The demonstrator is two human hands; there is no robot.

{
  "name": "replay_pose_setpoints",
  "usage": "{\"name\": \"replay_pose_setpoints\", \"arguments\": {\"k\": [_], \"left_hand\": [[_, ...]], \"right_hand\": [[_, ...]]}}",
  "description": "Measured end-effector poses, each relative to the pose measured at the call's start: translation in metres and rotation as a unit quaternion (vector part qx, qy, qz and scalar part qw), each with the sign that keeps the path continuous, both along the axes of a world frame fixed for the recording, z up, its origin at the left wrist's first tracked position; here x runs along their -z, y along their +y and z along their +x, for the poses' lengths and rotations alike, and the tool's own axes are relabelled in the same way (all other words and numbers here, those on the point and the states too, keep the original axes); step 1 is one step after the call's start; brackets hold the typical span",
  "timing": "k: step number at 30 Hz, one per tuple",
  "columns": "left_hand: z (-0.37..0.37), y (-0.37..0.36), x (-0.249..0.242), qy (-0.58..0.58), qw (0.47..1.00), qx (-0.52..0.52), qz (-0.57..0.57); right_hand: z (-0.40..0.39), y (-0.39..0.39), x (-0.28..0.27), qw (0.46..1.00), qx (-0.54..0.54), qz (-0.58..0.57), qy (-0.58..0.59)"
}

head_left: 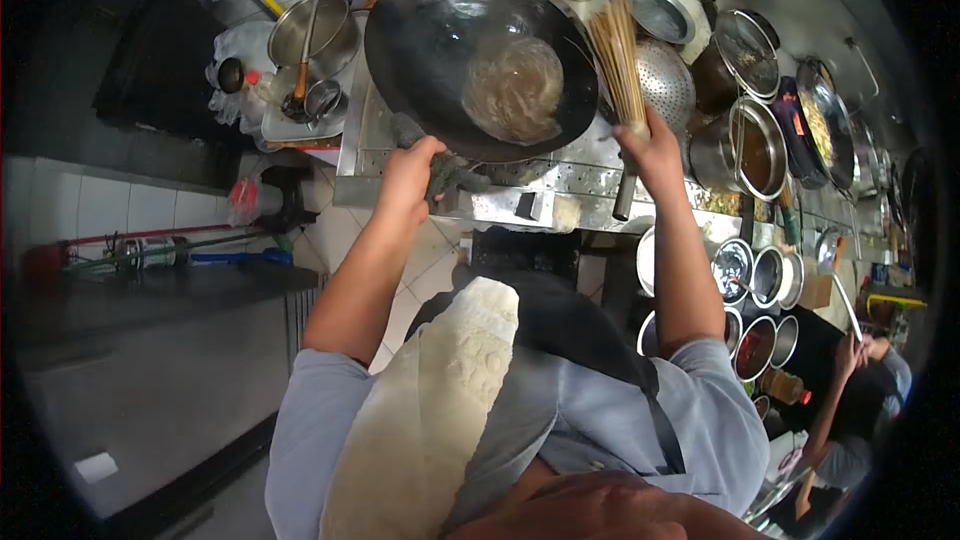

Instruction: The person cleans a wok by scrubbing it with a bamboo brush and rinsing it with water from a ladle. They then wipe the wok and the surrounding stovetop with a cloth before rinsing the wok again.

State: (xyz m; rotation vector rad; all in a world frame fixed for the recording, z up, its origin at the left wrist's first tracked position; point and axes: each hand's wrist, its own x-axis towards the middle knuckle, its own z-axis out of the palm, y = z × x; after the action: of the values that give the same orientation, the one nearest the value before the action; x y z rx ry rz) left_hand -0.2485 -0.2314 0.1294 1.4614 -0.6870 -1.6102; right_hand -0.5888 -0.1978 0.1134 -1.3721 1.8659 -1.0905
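At the stove's front edge, your left hand (408, 168) fingers clamp a rag on the wok (480, 60), right hand (648, 145) gripping the bamboo brush (622, 60); keep the tilt steady, scrubbing water (515, 90) away from you.

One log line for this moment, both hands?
left hand: grips rag at wok rim | right hand: holds bamboo brush | wok: cloudy water

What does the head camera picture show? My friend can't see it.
A person's left hand grips a big black wok with a cloth, while the right hand holds a bamboo brush at its rim. Pots and bowls of sauces sit to the right.
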Motion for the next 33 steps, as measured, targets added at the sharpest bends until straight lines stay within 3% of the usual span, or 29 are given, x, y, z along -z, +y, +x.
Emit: {"name": "replay_pose_setpoints", "arguments": {"k": [1, 3, 7, 10, 12, 14, 17, 18, 21, 22, 23, 25, 26, 27, 30, 33], "left_hand": [[0.002, 0.004, -0.004, -0.011, 1.0, 0.001, -0.012], [0.005, 0.01, -0.011, -0.033, 0.999, -0.006, -0.021], [-0.002, 0.017, -0.02, -0.067, 0.997, -0.008, -0.042], [-0.016, 0.02, -0.033, -0.104, 0.989, -0.011, -0.104], [-0.02, 0.017, -0.037, -0.135, 0.981, 0.002, -0.141], [-0.023, 0.01, -0.038, -0.251, 0.952, 0.044, -0.167], [-0.022, -0.012, -0.04, -0.287, 0.945, 0.085, -0.13], [-0.036, -0.006, -0.07, -0.266, 0.945, 0.104, -0.161], [-0.043, -0.024, -0.076, -0.344, 0.908, 0.103, -0.216], [-0.058, -0.016, -0.108, -0.37, 0.904, 0.127, -0.174], [-0.059, -0.019, -0.107, -0.371, 0.903, 0.129, -0.174], [-0.058, -0.033, -0.105, -0.51, 0.773, 0.209, -0.314], [-0.065, -0.044, -0.106, -0.495, 0.807, 0.204, -0.247], [-0.075, -0.04, -0.114, -0.497, 0.808, 0.202, -0.245], [-0.106, -0.018, -0.148, -0.549, 0.784, 0.22, -0.189], [-0.111, -0.008, -0.15, -0.563, 0.765, 0.26, -0.175]], "right_hand": [[-0.003, -0.017, -0.001, 1.0, -0.006, 0.0, -0.004], [-0.007, -0.049, -0.001, 0.988, -0.02, -0.026, 0.149], [-0.001, -0.103, -0.015, 0.971, -0.089, -0.019, 0.221], [0.0, -0.137, -0.011, 0.918, -0.133, 0.107, 0.358], [-0.003, -0.147, -0.007, 0.912, -0.149, 0.105, 0.368], [-0.007, -0.154, 0.001, 0.905, -0.164, 0.104, 0.379], [-0.015, -0.161, 0.01, 0.908, -0.161, 0.131, 0.363], [-0.016, -0.161, 0.011, 0.909, -0.155, 0.139, 0.36], [-0.023, -0.161, 0.016, 0.915, -0.142, 0.147, 0.348], [-0.025, -0.16, 0.017, 0.918, -0.137, 0.147, 0.343], [-0.029, -0.158, 0.018, 0.918, -0.137, 0.148, 0.341], [-0.034, -0.148, 0.015, 0.944, -0.121, 0.108, 0.289], [-0.037, -0.145, 0.019, 0.943, -0.123, 0.108, 0.288], [-0.04, -0.142, 0.027, 0.949, -0.096, 0.127, 0.271], [-0.029, -0.116, 0.028, 0.955, -0.042, 0.153, 0.249], [-0.016, -0.108, 0.048, 0.952, 0.006, 0.156, 0.261]]}}
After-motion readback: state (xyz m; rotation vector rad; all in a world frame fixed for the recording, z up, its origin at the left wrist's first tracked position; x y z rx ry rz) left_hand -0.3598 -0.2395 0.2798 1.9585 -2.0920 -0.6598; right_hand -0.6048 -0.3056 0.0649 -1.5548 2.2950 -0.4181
